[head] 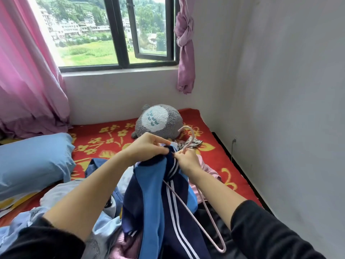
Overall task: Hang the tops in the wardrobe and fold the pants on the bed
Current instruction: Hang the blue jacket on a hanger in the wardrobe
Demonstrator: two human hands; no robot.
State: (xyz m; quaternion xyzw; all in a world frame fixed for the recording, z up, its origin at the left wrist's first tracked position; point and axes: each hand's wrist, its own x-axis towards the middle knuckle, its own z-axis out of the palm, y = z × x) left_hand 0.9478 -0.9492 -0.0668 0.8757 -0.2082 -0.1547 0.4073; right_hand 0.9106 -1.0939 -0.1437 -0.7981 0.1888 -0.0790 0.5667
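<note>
Navy-and-blue track top with white side stripes (pixel 149 193) is held up over the bed with the red, yellow-flowered blanket (pixel 214 156), bunched at its upper end between both hands. The left hand (pixel 147 146) pinches the dark fabric at the top. The right hand (pixel 186 161) is closed on the neck of a pale pink wire hanger (pixel 189 144), whose hook rises above the fingers and whose frame hangs along the top's right side.

The step in hand appears to be fitting the top onto the hanger, and the frame does not look seated inside the garment yet. The next move probably calls for working one hanger arm into the neck opening and then spreading the shoulders over it. The wardrobe is out of view.

Counted: one top in the hands, one hanger, two hands. Also on the bed are one grey-and-white plush toy (pixel 158 120) and one light blue pillow (pixel 33 161). More clothes lie below the arms, among them pale blue denim (pixel 74 193) and a pink piece (pixel 211 171), but their number cannot be told. Two pink curtains (pixel 28 81) flank one dark-framed window (pixel 115 30).
</note>
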